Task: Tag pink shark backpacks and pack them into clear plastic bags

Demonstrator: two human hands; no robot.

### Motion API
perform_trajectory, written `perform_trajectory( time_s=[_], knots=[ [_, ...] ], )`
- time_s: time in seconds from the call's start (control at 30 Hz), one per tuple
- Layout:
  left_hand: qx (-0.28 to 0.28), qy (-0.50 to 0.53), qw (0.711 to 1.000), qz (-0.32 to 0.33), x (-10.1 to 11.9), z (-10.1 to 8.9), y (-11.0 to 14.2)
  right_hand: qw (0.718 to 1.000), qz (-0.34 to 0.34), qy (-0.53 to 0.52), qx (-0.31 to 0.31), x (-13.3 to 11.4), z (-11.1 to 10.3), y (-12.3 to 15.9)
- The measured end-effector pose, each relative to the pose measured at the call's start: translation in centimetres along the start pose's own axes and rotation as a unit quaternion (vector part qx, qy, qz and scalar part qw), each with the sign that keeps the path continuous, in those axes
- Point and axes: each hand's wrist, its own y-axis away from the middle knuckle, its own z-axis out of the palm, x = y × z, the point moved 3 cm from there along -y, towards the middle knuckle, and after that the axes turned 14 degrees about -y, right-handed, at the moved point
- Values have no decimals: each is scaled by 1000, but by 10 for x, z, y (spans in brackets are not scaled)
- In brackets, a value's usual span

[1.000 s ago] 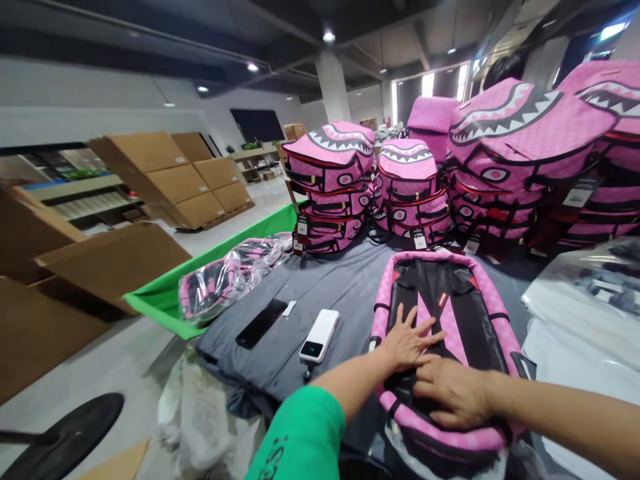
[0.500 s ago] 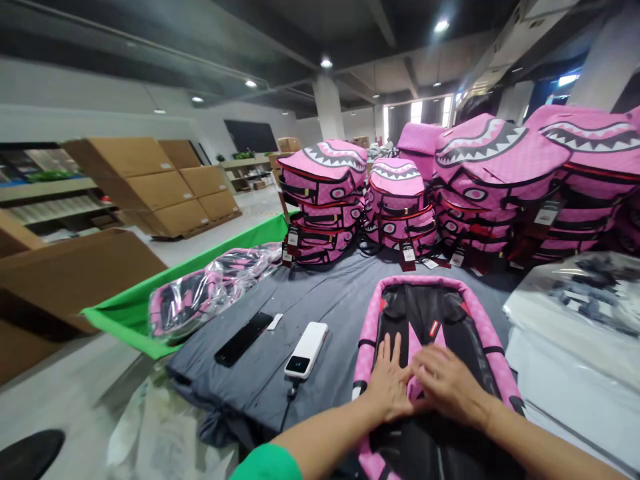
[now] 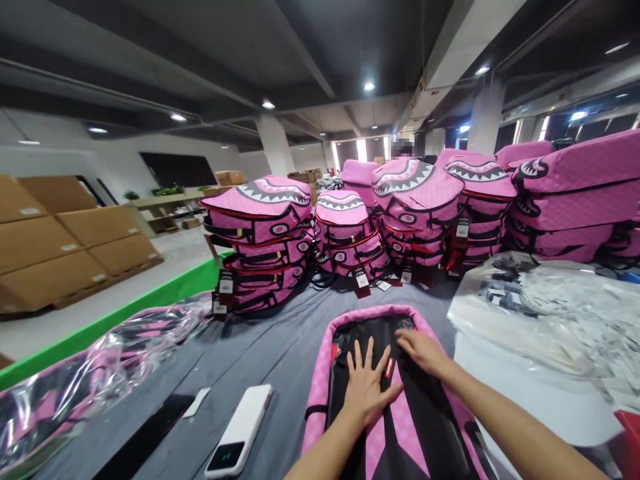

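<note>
In front of me a pink and black backpack [image 3: 413, 427] lies on the grey cloth-covered table [image 3: 280, 347], its black padded back panel facing up. My left hand [image 3: 367, 383] rests flat on that panel with the fingers spread, beside a small red label [image 3: 389, 367]. My right hand [image 3: 423, 350] touches the panel's upper right, near the pink edge, fingers extended and slightly bent. Neither hand grips anything. The lower end of the backpack runs out of view.
Stacked pink backpacks [image 3: 270, 250] with shark-mouth prints and tags line the table's far side. Left lie a white power bank [image 3: 243, 427], a black phone [image 3: 150, 440] and plastic-wrapped backpacks [image 3: 110, 360] in a green-edged bin [image 3: 165, 297]. Clear plastic bags [image 3: 540, 320] are at right. Cartons [image 3: 65, 247] stand behind.
My hands have moved apart and up the backpack: the left now lies flat near the red label, the right has shifted to the upper right. The view has turned right.
</note>
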Motion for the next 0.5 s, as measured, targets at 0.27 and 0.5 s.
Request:
perform_trajectory(
  time_s=[0.27, 0.5],
  knots=[
    [4, 29, 1000, 7, -6, 25, 3, 952, 288, 36, 97, 170, -112, 8],
    [-16, 21, 1000, -3, -1, 13, 3, 928, 349, 22, 129, 228, -126, 34]
  ],
)
